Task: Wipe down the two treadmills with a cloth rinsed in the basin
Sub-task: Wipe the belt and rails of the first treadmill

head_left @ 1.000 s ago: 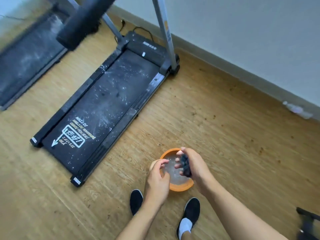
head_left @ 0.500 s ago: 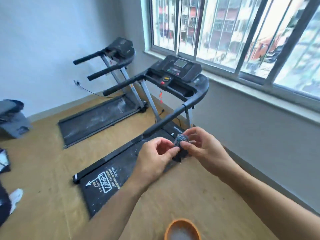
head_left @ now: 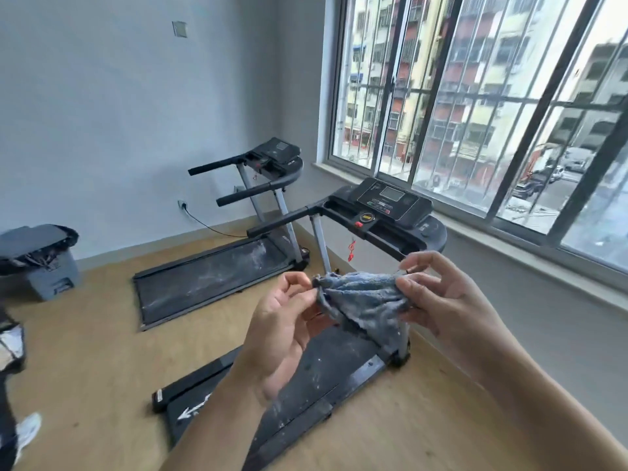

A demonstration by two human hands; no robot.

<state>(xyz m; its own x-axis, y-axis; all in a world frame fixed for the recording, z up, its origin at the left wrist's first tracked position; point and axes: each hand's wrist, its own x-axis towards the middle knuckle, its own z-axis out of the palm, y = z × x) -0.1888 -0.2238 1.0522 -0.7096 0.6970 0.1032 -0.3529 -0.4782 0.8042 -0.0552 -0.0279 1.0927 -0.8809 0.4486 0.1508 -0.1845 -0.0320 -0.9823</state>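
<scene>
A: Count? Two treadmills: near treadmill point(head_left: 326, 379), far treadmill point(head_left: 210, 280). One cloth point(head_left: 363, 300). Two hands.

B: Cloth stretched left-right, mid-air above near treadmill deck. Left hand point(head_left: 282, 331) and right hand point(head_left: 441, 297) apart, each pinching one end. Both decks pointing toward window wall.

grey cloth point(head_left: 365, 302) between left hand point(head_left: 283, 329) and right hand point(head_left: 445, 300), above near treadmill point(head_left: 326, 375)

Near treadmill point(head_left: 316, 375): belt partly hidden behind left hand point(head_left: 282, 331) and cloth point(head_left: 363, 304); rear end cut off at bottom edge. Console text too small to read.
</scene>
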